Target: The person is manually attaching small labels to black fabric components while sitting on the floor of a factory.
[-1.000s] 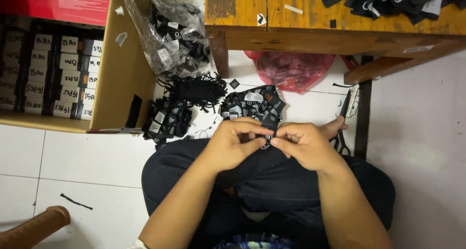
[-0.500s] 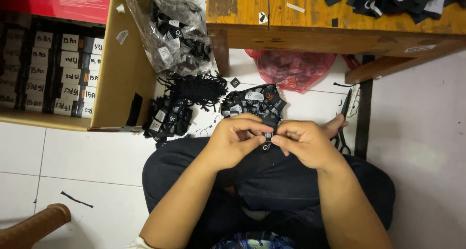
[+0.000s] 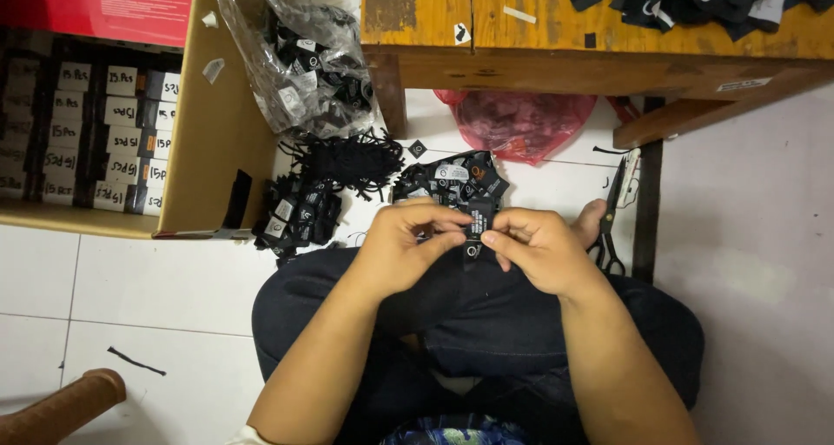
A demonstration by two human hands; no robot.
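Because the small black tag is only pinched between the fingertips of the left hand and right hand above the lap, it could slip (my guess) into the loose tag pile just beyond it.

scissors on tile beside a red plastic bag, cardboard box.

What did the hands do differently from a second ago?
Hardly anything moved. Both hands stay together over the lap: the left hand and the right hand still pinch the same small black tag between their fingertips, now held up a little more plainly. The tag pile, scissors, clear bag and cardboard box lie as before.
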